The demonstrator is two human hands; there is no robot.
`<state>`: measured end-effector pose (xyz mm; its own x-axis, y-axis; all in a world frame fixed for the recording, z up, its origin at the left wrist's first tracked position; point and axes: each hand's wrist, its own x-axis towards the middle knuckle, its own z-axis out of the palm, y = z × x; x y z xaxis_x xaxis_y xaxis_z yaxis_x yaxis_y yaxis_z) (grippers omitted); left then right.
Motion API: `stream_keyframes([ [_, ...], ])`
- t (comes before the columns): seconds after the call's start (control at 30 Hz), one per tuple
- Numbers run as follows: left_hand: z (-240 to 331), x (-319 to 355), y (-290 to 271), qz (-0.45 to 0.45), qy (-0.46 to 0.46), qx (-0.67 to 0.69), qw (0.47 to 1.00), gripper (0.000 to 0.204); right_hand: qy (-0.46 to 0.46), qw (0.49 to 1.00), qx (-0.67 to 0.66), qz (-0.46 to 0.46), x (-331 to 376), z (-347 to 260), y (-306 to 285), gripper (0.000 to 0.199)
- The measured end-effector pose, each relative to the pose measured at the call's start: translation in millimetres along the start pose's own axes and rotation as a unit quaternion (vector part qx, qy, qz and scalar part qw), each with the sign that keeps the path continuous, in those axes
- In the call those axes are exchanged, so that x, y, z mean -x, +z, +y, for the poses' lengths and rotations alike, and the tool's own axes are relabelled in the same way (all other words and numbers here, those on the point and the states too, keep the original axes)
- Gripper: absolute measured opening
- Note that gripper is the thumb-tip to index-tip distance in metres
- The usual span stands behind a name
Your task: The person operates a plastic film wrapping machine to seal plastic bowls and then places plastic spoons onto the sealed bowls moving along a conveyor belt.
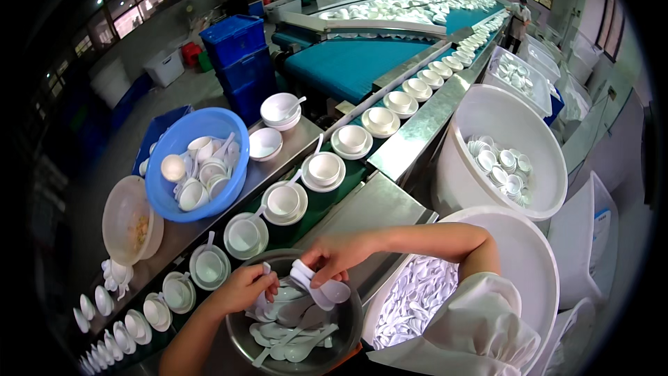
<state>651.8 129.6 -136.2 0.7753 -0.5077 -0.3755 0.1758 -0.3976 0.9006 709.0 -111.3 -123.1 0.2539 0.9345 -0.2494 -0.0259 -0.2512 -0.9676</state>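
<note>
My right hand (337, 254) is closed around a small bunch of white soup spoons (321, 294), held over the metal basin (350, 331). Beside it, my left hand (245, 288) pinches a white spoon (267, 269) at the basin's left rim. More white spoons (300, 349) lie jumbled in the basin below both hands. Just past the basin runs a row of bowls on plates along a dark green belt (334, 198). A bowl set (245, 235) stands nearest my hands, and several sets there have a spoon tucked in.
At right, a white tub (417, 296) full of spoons stands by my right arm, with a tub of small cups (456, 160) behind. A blue basin (156, 195) of cups and spoons sits at left. Beyond lies a wide teal conveyor (348, 69); other people stand farther back.
</note>
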Motion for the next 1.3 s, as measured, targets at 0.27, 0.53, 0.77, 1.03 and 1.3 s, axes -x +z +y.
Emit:
stream_keyframes([
  [0.27, -0.9, 4.5, 0.1, 0.049, -0.081, 0.122, 0.988, 0.033, -0.125, 0.969, -0.103, 0.187, 5.3, -23.0, -64.7, 0.015],
  [0.53, 29.9, -35.3, 9.4, 0.199, 0.108, 0.075, 0.971, 0.024, -0.089, 0.963, -0.131, 0.217, -23.3, -18.2, -41.4, 0.015],
  [0.77, 17.4, -5.0, 21.3, 0.114, 0.032, -0.085, 0.989, 0.024, -0.203, 0.814, 0.039, 0.543, -4.0, 15.5, -179.6, 0.014],
  [1.03, -17.4, 22.8, 52.2, 0.053, 0.059, -0.160, 0.984, 0.019, -0.054, 0.739, -0.010, 0.672, -26.3, 123.4, -281.2, 0.020],
  [1.3, -43.4, 17.2, 76.2, 0.091, 0.088, -0.291, 0.948, 0.016, 0.019, 0.665, 0.327, 0.671, 25.1, 130.6, -303.2, 0.058],
])
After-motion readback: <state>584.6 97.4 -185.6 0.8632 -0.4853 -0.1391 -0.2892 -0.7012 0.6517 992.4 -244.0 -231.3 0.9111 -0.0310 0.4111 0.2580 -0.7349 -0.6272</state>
